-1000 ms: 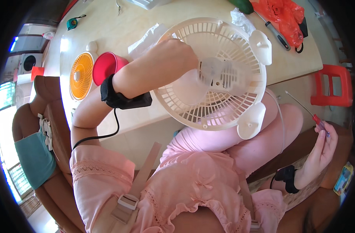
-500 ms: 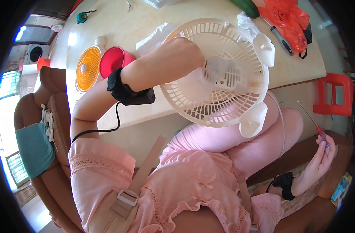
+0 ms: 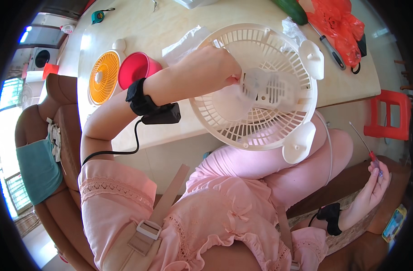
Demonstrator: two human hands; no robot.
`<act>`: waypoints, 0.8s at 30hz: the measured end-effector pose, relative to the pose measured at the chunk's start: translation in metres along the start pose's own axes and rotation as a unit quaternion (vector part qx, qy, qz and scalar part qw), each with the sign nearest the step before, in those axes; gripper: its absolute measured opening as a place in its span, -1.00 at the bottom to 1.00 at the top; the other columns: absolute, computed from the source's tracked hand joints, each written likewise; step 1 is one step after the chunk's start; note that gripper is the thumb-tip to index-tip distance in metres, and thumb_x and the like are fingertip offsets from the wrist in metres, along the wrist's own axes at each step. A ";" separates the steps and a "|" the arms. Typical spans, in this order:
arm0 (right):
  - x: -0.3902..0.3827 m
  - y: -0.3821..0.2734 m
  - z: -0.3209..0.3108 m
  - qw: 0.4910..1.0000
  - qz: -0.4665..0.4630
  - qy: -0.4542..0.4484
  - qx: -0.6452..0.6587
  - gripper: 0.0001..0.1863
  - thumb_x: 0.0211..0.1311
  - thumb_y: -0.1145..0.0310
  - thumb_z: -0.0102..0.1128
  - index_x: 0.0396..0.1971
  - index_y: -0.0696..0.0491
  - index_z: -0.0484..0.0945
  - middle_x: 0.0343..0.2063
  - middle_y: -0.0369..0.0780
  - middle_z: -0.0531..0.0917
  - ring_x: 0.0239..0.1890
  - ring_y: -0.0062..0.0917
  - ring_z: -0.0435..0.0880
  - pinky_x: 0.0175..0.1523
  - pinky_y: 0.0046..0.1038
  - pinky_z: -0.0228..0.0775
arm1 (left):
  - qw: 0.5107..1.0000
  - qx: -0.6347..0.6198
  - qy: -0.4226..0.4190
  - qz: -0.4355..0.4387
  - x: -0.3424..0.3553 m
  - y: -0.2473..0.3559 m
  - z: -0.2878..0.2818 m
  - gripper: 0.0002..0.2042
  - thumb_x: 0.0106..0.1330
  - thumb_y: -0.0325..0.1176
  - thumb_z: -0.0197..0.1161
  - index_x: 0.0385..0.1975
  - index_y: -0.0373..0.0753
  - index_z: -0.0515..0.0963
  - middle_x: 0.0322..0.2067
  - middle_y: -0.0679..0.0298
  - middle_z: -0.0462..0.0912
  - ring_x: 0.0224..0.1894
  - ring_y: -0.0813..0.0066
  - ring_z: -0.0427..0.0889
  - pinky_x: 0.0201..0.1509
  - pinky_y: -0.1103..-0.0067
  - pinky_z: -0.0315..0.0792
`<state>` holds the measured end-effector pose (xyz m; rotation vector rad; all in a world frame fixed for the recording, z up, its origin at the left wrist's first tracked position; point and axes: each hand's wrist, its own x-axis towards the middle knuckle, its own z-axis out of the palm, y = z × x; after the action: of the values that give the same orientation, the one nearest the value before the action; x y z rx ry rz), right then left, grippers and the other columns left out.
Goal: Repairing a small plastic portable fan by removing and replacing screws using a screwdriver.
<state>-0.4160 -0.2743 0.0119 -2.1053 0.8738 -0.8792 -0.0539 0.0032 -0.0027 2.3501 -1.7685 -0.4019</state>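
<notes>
A white plastic fan (image 3: 256, 142) with a round slotted housing rests partly on my thighs and against the table edge. Frosted blades (image 3: 231, 101) and a vented motor housing show in its middle. My left hand (image 3: 215, 65) reaches over the rim with curled fingers beside the blades. What its fingertips hold, if anything, is hidden. At the far right, my right hand (image 3: 373, 185) is closed around a red-handled screwdriver (image 3: 373, 156), its shaft pointing up, well apart from the fan.
An orange fan grille (image 3: 104, 74), a pink bowl (image 3: 136, 70), white tissue and a teal tape measure (image 3: 98, 16) lie on the table's left part. A cucumber (image 3: 291, 10), a red plastic bag (image 3: 335, 27) and another screwdriver (image 3: 332, 52) are at its far right. A red stool (image 3: 387, 115) stands beyond.
The view has shifted slightly. My left hand stays at the fan's middle, its fingers showing a little more beside the blades. My right hand still holds the screwdriver.
</notes>
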 end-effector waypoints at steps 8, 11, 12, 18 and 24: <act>-0.002 0.004 0.001 1.000 0.020 0.006 0.000 -0.75 0.45 0.44 -0.04 0.02 0.24 0.44 -0.11 -0.13 0.59 -0.09 -0.54 0.57 0.11 -0.53 0.35 | 0.999 -0.031 -0.016 -0.014 0.005 -0.004 -0.003 -0.84 0.25 -0.37 0.18 -0.32 -0.27 0.66 -0.37 0.14 0.68 -0.31 0.15 0.65 -0.16 0.40 0.49; -0.003 0.003 0.001 1.000 0.022 0.007 0.000 -0.74 0.45 0.44 -0.03 0.02 0.24 0.45 -0.10 -0.13 0.59 -0.09 -0.54 0.56 0.11 -0.53 0.35 | 1.000 -0.019 -0.010 0.017 0.002 -0.010 0.003 -0.83 0.30 -0.37 0.12 -0.33 -0.31 0.63 -0.39 0.11 0.65 -0.32 0.13 0.63 -0.15 0.38 0.48; -0.005 0.000 0.003 1.000 0.023 0.019 -0.008 -0.74 0.45 0.44 -0.04 0.02 0.24 0.45 -0.12 -0.13 0.59 -0.09 -0.55 0.55 0.12 -0.53 0.34 | 1.000 -0.019 -0.010 0.019 0.002 -0.010 0.003 -0.83 0.30 -0.37 0.12 -0.33 -0.31 0.63 -0.39 0.11 0.65 -0.32 0.13 0.63 -0.15 0.38 0.48; -0.004 -0.001 0.002 0.992 0.046 0.067 0.095 -0.72 0.47 0.41 -0.08 0.04 0.25 0.43 -0.18 -0.14 0.55 -0.08 -0.54 0.51 0.17 -0.52 0.29 | 0.995 0.032 0.030 0.087 -0.007 -0.011 0.007 -0.82 0.34 -0.36 0.08 -0.35 -0.35 0.54 -0.41 0.07 0.59 -0.27 0.13 0.59 -0.09 0.35 0.45; 0.013 -0.011 0.020 0.975 0.018 0.106 0.196 -0.66 0.52 0.33 -0.22 0.06 0.28 0.35 -0.07 -0.04 0.48 -0.02 -0.33 0.50 0.24 -0.32 0.26 | 0.991 0.110 -0.015 0.068 -0.013 0.000 -0.001 -0.89 0.29 -0.40 0.13 -0.33 -0.31 0.52 -0.40 0.13 0.58 -0.26 0.15 0.58 -0.07 0.37 0.44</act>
<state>-0.3899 -0.2717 0.0138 -1.6714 0.7669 -1.1689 -0.0574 0.0158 -0.0003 2.3531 -2.0695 -0.2338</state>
